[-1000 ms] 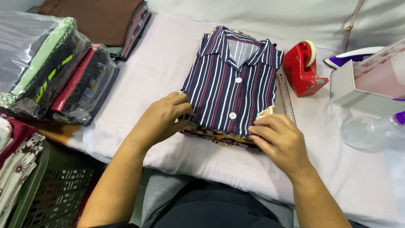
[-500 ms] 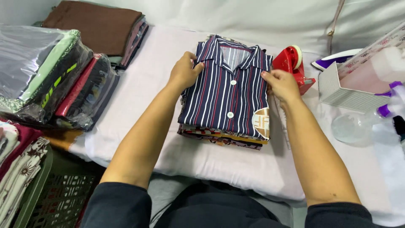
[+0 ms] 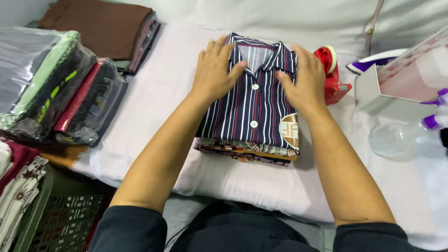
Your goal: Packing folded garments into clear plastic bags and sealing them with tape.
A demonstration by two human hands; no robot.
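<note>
Both hands have slid up to the collar: left hand (image 3: 215,70) and right hand (image 3: 302,79) lie flat, fingers spread, seemingly gripping nothing, on the striped shirt (image 3: 254,100), frame centre, lengthwise away, topping the stack (image 3: 245,153).

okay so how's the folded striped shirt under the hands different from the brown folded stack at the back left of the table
The navy button-up shirt with red and white stripes is patterned; the brown folded cloth stack looks plain on top. The striped shirt shows a collar and white buttons; the brown stack shows neither. The left hand and right hand press flat on the striped shirt, while nothing touches the brown stack. Both are folded and top a pile of other folded cloth.
</note>
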